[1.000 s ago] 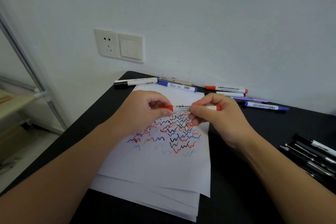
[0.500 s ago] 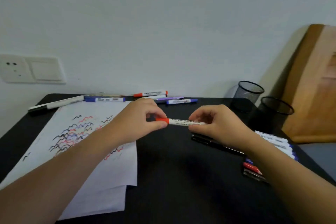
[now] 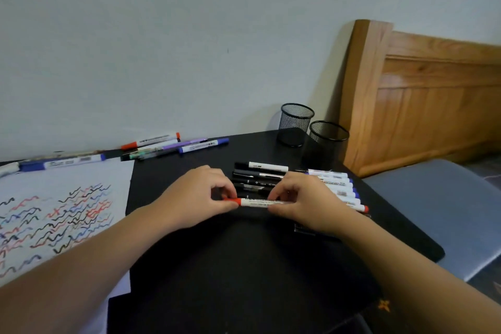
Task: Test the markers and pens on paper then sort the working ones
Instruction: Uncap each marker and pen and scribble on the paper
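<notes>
A red marker point(image 3: 253, 202) is pinched at each end by the left hand point(image 3: 199, 196) and right hand point(image 3: 303, 199). It is held level above the black table point(image 3: 244, 266).

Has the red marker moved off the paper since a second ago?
Yes. The red marker, held by both hands, went right, from above the scribbled paper to the sorted pens.

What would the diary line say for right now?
both hands pinch red marker | level, over sorted pens | mesh cups behind

The table point(image 3: 244, 266) looks matt black; the pen cups point(image 3: 296, 123) are black wire mesh; the headboard point(image 3: 433, 106) is glossy varnished wood.
</notes>
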